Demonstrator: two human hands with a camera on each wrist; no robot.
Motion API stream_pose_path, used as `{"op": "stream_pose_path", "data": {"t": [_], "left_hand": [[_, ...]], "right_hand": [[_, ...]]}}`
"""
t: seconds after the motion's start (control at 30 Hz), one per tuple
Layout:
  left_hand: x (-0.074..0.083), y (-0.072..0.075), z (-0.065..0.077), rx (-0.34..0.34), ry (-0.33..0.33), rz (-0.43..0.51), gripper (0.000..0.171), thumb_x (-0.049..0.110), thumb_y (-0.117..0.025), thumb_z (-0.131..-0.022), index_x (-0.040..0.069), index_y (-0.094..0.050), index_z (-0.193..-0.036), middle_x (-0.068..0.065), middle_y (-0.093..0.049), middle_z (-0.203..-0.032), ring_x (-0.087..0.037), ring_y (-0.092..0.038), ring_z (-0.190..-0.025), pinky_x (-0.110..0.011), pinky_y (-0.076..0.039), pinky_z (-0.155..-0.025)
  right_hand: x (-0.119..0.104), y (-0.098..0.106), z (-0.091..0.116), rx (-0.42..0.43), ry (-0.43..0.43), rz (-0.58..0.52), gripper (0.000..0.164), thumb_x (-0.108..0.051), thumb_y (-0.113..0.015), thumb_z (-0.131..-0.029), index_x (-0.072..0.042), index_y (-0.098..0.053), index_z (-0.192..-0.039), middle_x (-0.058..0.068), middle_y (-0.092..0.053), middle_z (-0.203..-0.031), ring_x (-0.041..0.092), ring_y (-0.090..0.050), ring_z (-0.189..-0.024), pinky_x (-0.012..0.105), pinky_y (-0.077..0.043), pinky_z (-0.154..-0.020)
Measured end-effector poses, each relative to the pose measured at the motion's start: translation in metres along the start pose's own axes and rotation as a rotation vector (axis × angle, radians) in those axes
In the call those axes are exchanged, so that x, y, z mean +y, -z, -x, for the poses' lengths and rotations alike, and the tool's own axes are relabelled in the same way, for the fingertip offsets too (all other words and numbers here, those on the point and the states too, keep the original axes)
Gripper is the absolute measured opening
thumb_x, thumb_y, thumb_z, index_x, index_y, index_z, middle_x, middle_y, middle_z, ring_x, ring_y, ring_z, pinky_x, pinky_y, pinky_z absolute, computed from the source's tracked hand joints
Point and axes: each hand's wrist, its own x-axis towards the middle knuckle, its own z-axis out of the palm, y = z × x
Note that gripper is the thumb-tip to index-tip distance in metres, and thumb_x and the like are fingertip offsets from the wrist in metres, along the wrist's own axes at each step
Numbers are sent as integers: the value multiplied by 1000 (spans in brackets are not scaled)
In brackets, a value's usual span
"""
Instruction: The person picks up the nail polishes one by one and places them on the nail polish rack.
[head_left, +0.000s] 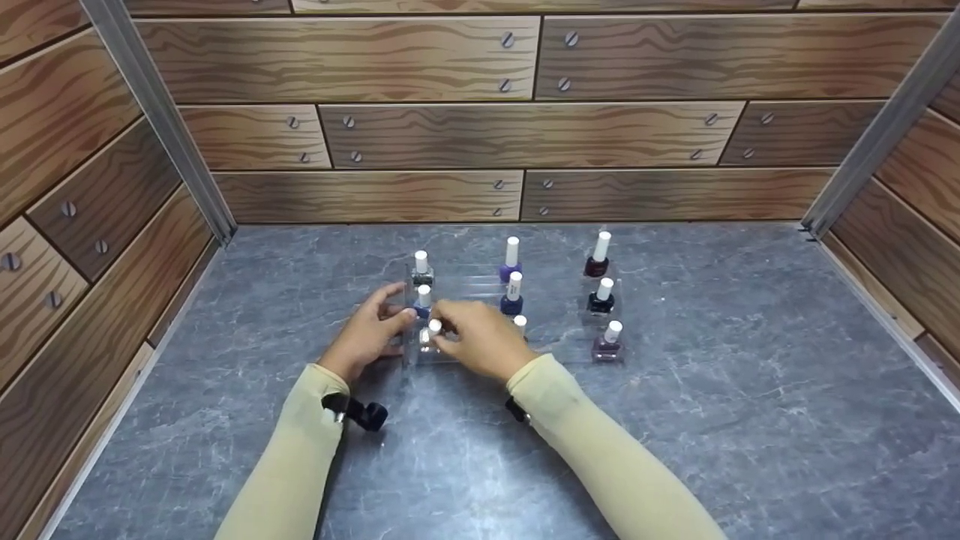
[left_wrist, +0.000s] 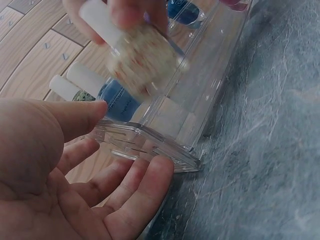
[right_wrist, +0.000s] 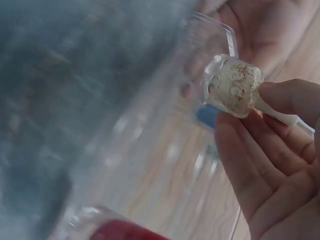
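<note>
A clear tiered stand [left_wrist: 186, 159] bears several white-capped nail polish bottles. At its left end, my left hand [head_left: 365, 334] grips the side, thumb above and fingertips against the end panel. My right hand [head_left: 484, 339] pinches a cream nail polish bottle with brown flecks [right_wrist: 232, 86] between thumb and fingers, over the front step at the left. Just behind it are a blue bottle [left_wrist: 119, 100] and a green glitter one [head_left: 422, 276]. Whether the cream bottle's base touches the stand I cannot tell.
In the middle column stand a purple bottle [head_left: 511, 268], a dark blue one [head_left: 511, 303] and one partly hidden by the right hand. The right column has a dark red [head_left: 597, 265], a black [head_left: 601, 301] and a plum bottle [head_left: 607, 348]. Wood-patterned walls [head_left: 420, 135] enclose the grey marbled table [head_left: 720, 420].
</note>
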Motion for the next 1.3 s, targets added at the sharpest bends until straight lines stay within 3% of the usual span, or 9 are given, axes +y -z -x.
{"op": "stream_pose_path", "data": {"t": [0.17,0.5,0.87,1.07,1.13,1.23,1.3], "left_hand": [[1,0,0,-4,6,3,64,19,-65,-103,22,-36,-160,-21,-54,-145,-38,-60,-126,-47,-61,-91],[-1,-2,-1,0,8,13,62,20,-65,-104,20,-36,-160,-20,-54,-144,-35,-60,-124,-45,-62,-89],[1,-1,1,-1,8,27,61,18,-65,-103,23,-39,-158,-20,-54,-145,-35,-61,-123,-43,-62,-89],[3,-2,3,-18,19,8,62,22,-65,-104,22,-38,-159,-19,-54,-145,-34,-61,-125,-44,-62,-90],[4,-2,3,-15,17,10,61,22,-65,-104,23,-38,-159,-19,-54,-144,-34,-61,-124,-44,-62,-90],[4,-1,3,-10,12,12,62,22,-65,-104,23,-38,-159,-19,-53,-145,-35,-61,-124,-43,-62,-90],[2,1,3,-9,17,7,63,21,-65,-104,23,-37,-160,-19,-53,-146,-35,-60,-125,-43,-62,-90]], "right_hand": [[1,-6,1,-38,-16,38,11,-18,-75,-95,-12,-71,-103,4,-76,-98,21,-73,-89,35,-61,-80],[3,-10,1,-123,-99,-90,19,-14,-73,-97,-8,-68,-113,8,-76,-106,21,-73,-96,34,-60,-88],[1,-10,2,-139,-99,-118,22,-10,-73,-96,-6,-65,-116,12,-75,-109,25,-73,-99,36,-61,-89],[-25,21,10,-235,-222,-61,46,-18,-74,-96,-4,-54,-134,17,-68,-128,32,-67,-114,43,-57,-99],[-33,36,13,-232,-241,-56,51,-22,-73,-97,-3,-51,-139,17,-64,-135,32,-65,-120,44,-54,-103],[-37,56,17,-178,-213,-93,45,-23,-71,-99,-5,-55,-137,13,-65,-134,28,-64,-121,40,-53,-105],[-35,67,23,-136,-161,-141,34,-21,-69,-99,-6,-61,-128,10,-69,-124,24,-67,-113,36,-56,-100]]}}
